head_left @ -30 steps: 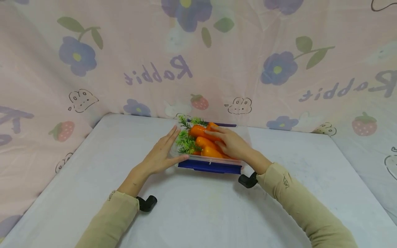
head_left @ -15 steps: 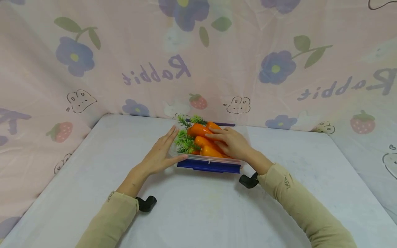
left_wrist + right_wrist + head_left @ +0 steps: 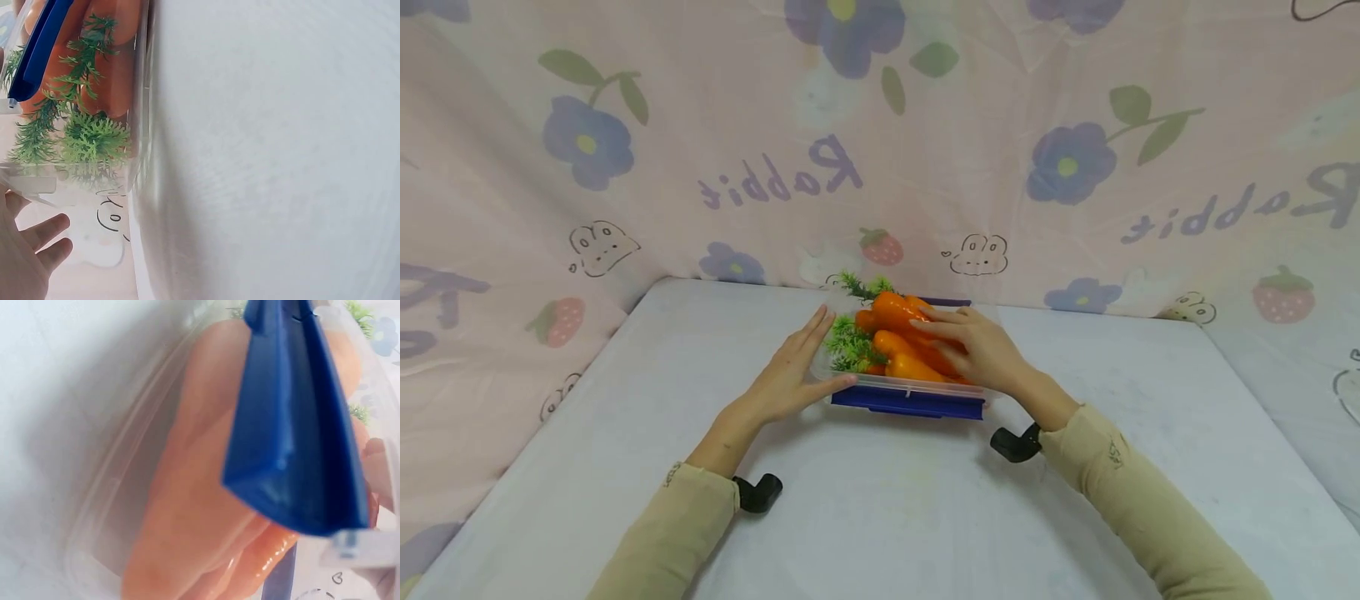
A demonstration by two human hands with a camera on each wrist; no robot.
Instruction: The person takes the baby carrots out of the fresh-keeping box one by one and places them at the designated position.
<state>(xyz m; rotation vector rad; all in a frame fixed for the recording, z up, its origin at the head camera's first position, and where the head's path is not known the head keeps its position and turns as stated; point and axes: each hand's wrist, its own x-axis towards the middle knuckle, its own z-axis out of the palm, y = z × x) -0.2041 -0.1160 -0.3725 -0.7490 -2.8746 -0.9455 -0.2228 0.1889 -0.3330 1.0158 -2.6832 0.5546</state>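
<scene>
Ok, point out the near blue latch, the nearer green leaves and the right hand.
Near blue latch [image 3: 925, 404]: head view, outer face.
Nearer green leaves [image 3: 852, 345]: head view, middle of the clump.
Right hand [image 3: 982, 348]: head view, back of the hand.

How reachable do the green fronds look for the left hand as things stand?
Likely yes: the left hand is at the same end of the clear container as the green fronds, no lid covers them, and the right hand is farther along, off them.
</scene>
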